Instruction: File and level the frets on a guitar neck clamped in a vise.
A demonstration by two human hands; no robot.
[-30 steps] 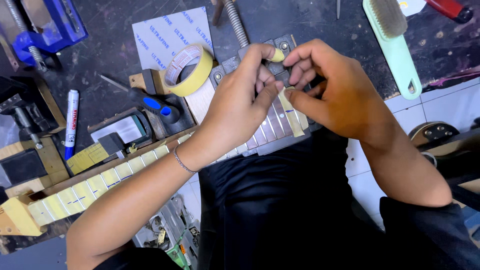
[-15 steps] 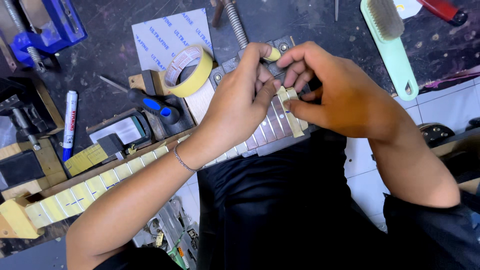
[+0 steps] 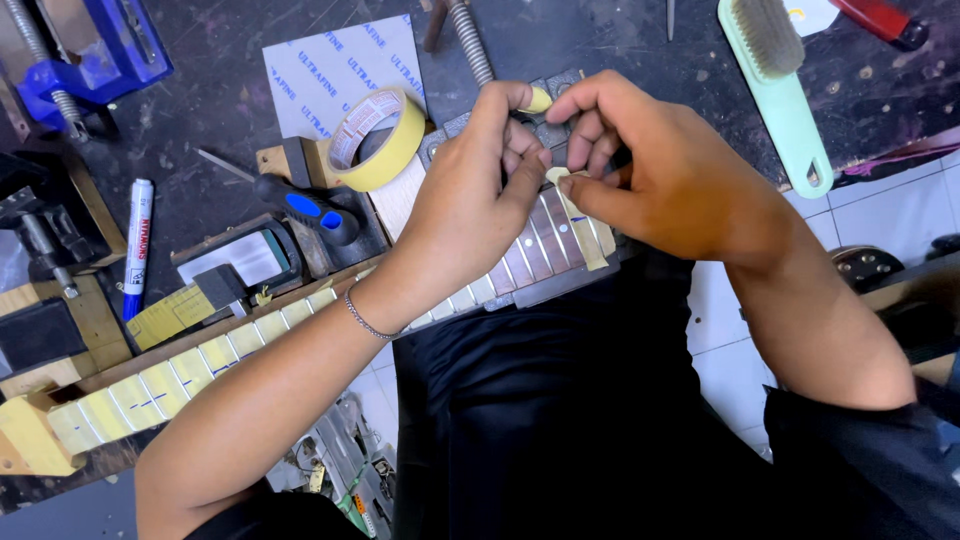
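A guitar neck with a dark fretboard (image 3: 525, 258) lies across the bench and my lap; most of its frets to the left are covered with yellow masking tape (image 3: 190, 375). My left hand (image 3: 470, 200) rests over the fretboard, with a small bit of tape (image 3: 540, 100) at its index fingertip. My right hand (image 3: 680, 175) pinches the upper end of a tape strip (image 3: 585, 235) that lies across the board. My left thumb touches the same end of the strip.
A roll of masking tape (image 3: 375, 135) stands on a sandpaper sheet (image 3: 320, 70). A blue-handled tool (image 3: 310, 212), a marker (image 3: 135, 245), a blue vise (image 3: 85, 55), a metal spring (image 3: 470, 40) and a green brush (image 3: 780, 80) lie around.
Both hands have shifted slightly over the fretboard end. My right fingers have closed in on the strip's upper end, next to my left thumb.
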